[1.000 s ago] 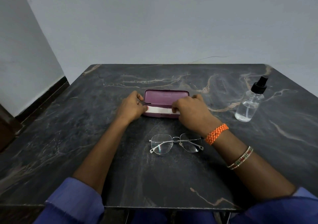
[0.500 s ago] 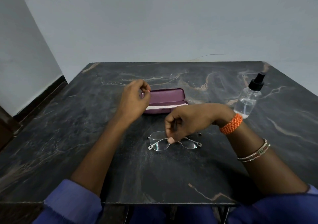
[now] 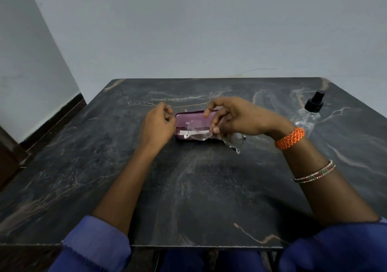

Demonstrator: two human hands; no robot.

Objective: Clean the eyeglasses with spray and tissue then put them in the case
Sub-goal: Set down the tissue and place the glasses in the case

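Blue sleeves [image 3: 94, 244] sit nearest at 6 o'clock, both forearms reaching up over the dark marble worktop [image 3: 199, 188]. At centre the right hand [image 3: 236, 119] has its grip pinched on the eyeglasses [image 3: 199, 132], lifted and blurred just before the open purple case [image 3: 192, 119]; the left hand [image 3: 159, 123], loosely curled and holding nothing, is beside the case's 9 o'clock end. The spray bottle [image 3: 310, 112] stands far off at 2 o'clock
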